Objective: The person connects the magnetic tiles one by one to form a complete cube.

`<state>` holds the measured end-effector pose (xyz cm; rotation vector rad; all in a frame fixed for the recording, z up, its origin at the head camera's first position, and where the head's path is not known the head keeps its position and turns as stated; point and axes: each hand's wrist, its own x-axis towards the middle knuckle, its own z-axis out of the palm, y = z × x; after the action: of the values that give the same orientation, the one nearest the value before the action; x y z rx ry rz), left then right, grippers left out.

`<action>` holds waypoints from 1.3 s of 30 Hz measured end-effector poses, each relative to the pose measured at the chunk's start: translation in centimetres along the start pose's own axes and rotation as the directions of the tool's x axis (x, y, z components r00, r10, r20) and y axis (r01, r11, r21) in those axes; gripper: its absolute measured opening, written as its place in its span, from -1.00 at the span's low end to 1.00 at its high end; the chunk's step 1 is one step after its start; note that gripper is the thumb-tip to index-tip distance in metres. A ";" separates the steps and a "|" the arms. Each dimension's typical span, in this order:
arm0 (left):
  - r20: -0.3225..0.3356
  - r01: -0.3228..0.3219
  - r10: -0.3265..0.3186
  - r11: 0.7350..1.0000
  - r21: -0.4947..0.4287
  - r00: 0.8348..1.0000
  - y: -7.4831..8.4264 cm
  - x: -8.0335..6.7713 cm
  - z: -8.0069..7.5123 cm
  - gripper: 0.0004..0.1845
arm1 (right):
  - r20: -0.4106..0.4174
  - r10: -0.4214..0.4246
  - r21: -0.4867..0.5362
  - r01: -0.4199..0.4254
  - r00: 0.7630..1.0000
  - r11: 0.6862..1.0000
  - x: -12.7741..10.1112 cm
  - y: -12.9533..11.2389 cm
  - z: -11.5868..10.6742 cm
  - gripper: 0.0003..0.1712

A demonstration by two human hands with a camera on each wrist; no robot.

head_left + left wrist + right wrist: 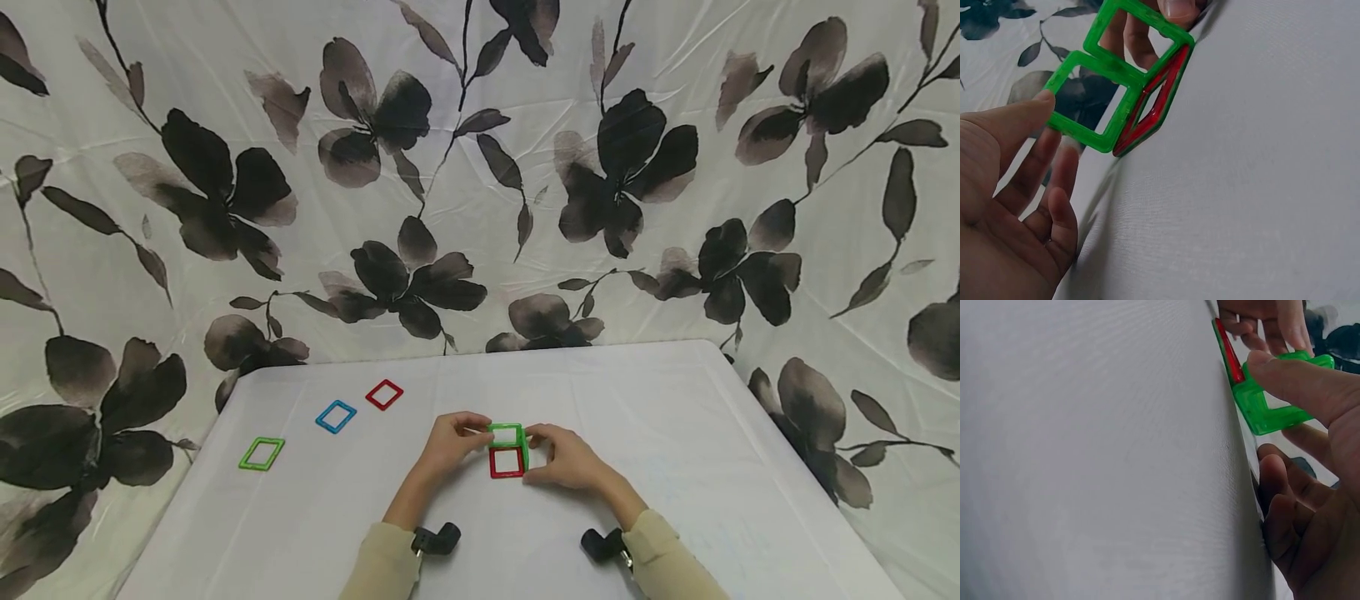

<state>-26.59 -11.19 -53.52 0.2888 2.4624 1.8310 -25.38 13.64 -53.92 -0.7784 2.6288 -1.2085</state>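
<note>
Both hands hold a small joined group of square magnetic tiles above the front-middle of the white table. My left hand [450, 443] pinches the edge of one green magnetic tile [1054, 119] between thumb and fingers. My right hand [570, 458] grips a second green magnetic tile [1266, 419] at the group's right side, thumb on one face and fingers behind. A red magnetic tile [507, 476] meets the green ones along their edges, at an angle to them in the left wrist view. Whether the group touches the table cannot be told.
Loose on the table [637, 400] to the left lie a green tile [245, 464], a blue tile [322, 422] and a red tile [372, 402]. A floral cloth [480, 208] hangs behind the table's far edge. Dark wrist cameras [437, 540] sit at both sleeves.
</note>
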 end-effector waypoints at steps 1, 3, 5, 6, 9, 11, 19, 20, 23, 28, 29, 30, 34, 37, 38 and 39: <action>-0.003 -0.006 0.006 1.000 -0.004 1.000 -0.1 0.0 0.0 -0.76 | -0.001 -0.004 0.004 0.004 1.000 1.000 0.0 0.0 0.0 -0.27; -0.007 -0.019 0.019 1.000 -0.008 1.000 -0.2 -0.1 0.1 -0.76 | -0.001 -0.008 0.010 0.008 1.000 1.000 0.1 0.0 0.0 -0.28; -0.012 -0.021 0.021 1.000 -0.005 1.000 -0.3 -0.1 0.1 -0.77 | -0.001 -0.012 0.011 0.012 1.000 1.000 0.1 0.0 0.0 -0.29; -0.014 -0.017 0.017 1.000 -0.005 1.000 -0.2 -0.1 0.1 -0.77 | 0.000 -0.009 0.012 0.009 1.000 1.000 0.1 0.0 0.0 -0.29; -0.013 -0.007 0.007 1.000 0.009 1.000 -0.2 -0.1 0.2 -0.79 | -0.005 -0.006 0.010 0.006 1.000 1.000 0.1 0.0 0.0 -0.30; -0.007 -0.007 0.008 1.000 0.018 1.000 -0.2 -0.1 0.2 -0.79 | -0.007 -0.005 0.007 0.005 1.000 1.000 0.2 0.0 0.0 -0.30; 0.011 0.007 -0.008 0.998 0.061 1.000 -0.4 -0.3 0.2 -0.84 | 0.013 -0.001 0.004 0.001 1.000 1.000 0.2 0.0 -0.1 -0.29; 0.015 0.000 -0.001 0.998 0.065 1.000 -0.4 -0.3 0.3 -0.84 | 0.020 -0.003 0.009 0.002 1.000 1.000 0.2 0.0 -0.2 -0.30; 0.019 -0.014 0.013 0.997 0.074 1.000 -0.4 -0.3 0.3 -0.85 | 0.048 -0.012 0.030 0.011 0.999 0.999 0.3 0.1 -0.5 -0.35; 0.022 -0.012 0.011 0.996 0.087 1.000 -0.2 -0.2 0.3 -0.86 | 0.071 -0.033 0.062 0.029 0.997 0.998 0.9 0.3 -0.8 -0.53; 0.023 -0.012 0.010 0.996 0.090 1.000 -0.2 -0.2 0.3 -0.87 | 0.067 -0.034 0.067 0.029 0.997 0.997 1.0 0.4 -0.8 -0.57; 0.024 -0.010 0.008 0.996 0.091 1.000 -0.2 -0.2 0.4 -0.87 | 0.061 -0.034 0.073 0.030 0.998 0.997 1.0 0.4 -0.9 -0.61; 0.027 -0.010 0.007 0.995 0.096 1.000 -0.2 -0.1 0.4 -0.87 | 0.031 -0.034 0.087 0.031 0.999 0.996 1.1 0.4 -0.8 -0.70; 0.028 -0.008 0.005 0.994 0.104 1.000 -0.3 0.0 0.4 -0.87 | 0.017 -0.039 0.090 0.037 0.999 0.995 1.2 0.4 -0.8 -0.70; 0.028 -0.012 0.009 0.994 0.106 1.000 -0.3 0.0 0.4 -0.87 | 0.012 -0.042 0.093 0.041 0.999 0.995 1.2 0.4 -0.7 -0.70; 0.028 -0.018 0.015 0.994 0.107 0.999 -0.3 0.0 0.4 -0.88 | 0.007 -0.046 0.098 0.045 0.999 0.994 1.2 0.4 -0.7 -0.69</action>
<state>-26.61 -10.95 -53.96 0.3390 2.5524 1.6913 -26.84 13.72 -53.67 -0.8291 2.5356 -1.3303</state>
